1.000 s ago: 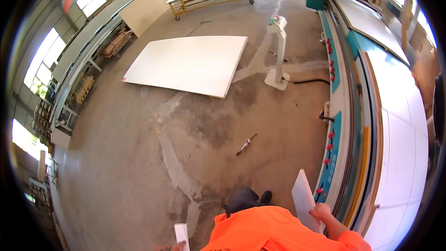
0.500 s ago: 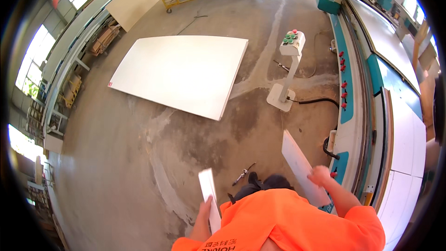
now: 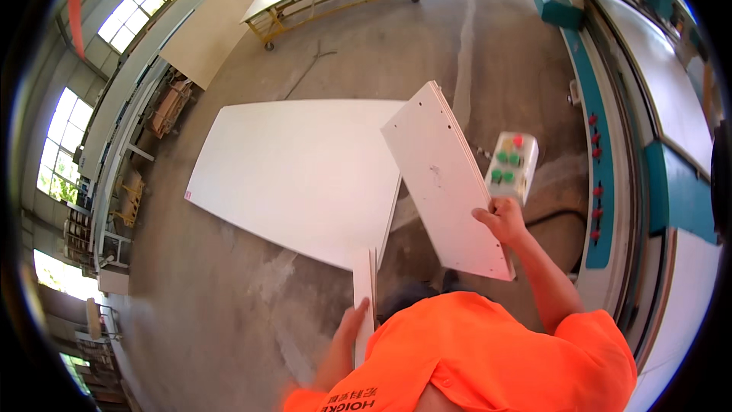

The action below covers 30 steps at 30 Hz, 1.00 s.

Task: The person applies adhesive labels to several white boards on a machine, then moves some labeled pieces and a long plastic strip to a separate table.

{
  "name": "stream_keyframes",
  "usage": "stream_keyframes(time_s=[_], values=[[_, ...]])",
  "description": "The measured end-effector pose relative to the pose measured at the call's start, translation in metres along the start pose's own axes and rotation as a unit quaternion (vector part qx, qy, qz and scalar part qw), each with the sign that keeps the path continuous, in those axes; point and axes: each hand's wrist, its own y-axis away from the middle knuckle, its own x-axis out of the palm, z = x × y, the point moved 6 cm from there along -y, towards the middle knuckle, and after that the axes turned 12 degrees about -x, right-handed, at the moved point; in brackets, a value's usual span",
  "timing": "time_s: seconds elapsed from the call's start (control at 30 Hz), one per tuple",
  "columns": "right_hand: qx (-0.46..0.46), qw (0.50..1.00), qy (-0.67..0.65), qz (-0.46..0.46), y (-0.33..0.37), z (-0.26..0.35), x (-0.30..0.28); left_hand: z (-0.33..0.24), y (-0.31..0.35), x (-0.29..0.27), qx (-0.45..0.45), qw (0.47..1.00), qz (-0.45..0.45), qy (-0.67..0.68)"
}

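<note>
Bright daylight from windows (image 3: 126, 19) at left; sharp centre, fisheye bending, dark vignette at rim.

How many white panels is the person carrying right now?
2: a wide white panel gripped at its edge by the right hand, and a narrow white panel held edge-on by the left hand.
</note>
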Motion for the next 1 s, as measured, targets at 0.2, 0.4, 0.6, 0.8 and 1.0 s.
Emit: stream_keyframes(time_s=[0.2,0.4,0.6,0.8,1.0], values=[[-0.002,0.978,-0.202,-0.056,-0.204,-0.002,-0.014,-0.102,-0.044,0.017,-0.044,0.999,0.015,0.021],[0.017,0.982,-0.114,-0.147,-0.333,-0.051,-0.022,-0.283,-0.126,0.002,-0.024,0.999,0.011,-0.02],[0.085,0.981,0.072,-0.157,-0.439,-0.07,-0.069,-0.457,-0.167,0.001,-0.006,0.997,0.016,-0.081],[0.045,0.974,0.174,-0.137,-0.568,-0.119,-0.081,-0.602,-0.207,0.036,-0.011,0.992,0.021,-0.121],[-0.037,0.981,0.183,-0.047,-0.738,-0.131,-0.081,-0.788,-0.207,0.038,0.045,0.992,-0.032,-0.11]])
